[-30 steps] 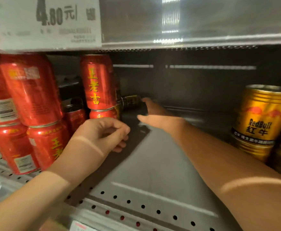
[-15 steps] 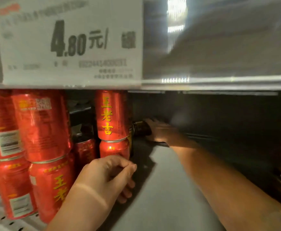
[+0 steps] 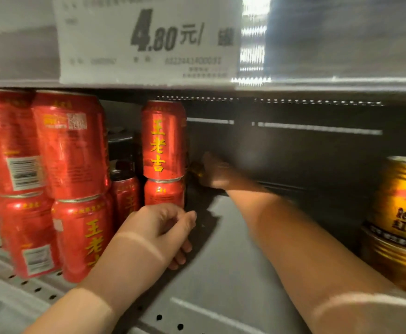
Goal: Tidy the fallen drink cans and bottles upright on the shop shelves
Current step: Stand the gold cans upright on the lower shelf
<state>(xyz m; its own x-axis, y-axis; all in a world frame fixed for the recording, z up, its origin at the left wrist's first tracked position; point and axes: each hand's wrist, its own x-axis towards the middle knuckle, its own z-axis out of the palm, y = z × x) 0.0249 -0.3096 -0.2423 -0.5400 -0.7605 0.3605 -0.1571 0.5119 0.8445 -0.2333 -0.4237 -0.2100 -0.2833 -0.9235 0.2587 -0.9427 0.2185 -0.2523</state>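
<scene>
A small dark-gold can (image 3: 195,168) lies on its side deep at the back of the shelf, just behind the red cans. My right hand (image 3: 215,173) reaches far in and is closed over it; only the can's left end shows. My left hand (image 3: 158,227) rests near the shelf front beside the lower red can (image 3: 163,195), fingers curled with nothing in them. Red cans with yellow lettering (image 3: 163,141) stand upright, stacked two high.
More stacked red cans (image 3: 69,145) fill the left side. Gold Red Bull cans (image 3: 402,201) stand stacked at the right edge. The grey perforated shelf floor (image 3: 221,273) lies between them. A price label reading 4.80 (image 3: 148,39) hangs on the low shelf above.
My right hand has reached further back and closed over the fallen can. The view has moved closer and dropped lower. My left hand has stayed curled by the red cans.
</scene>
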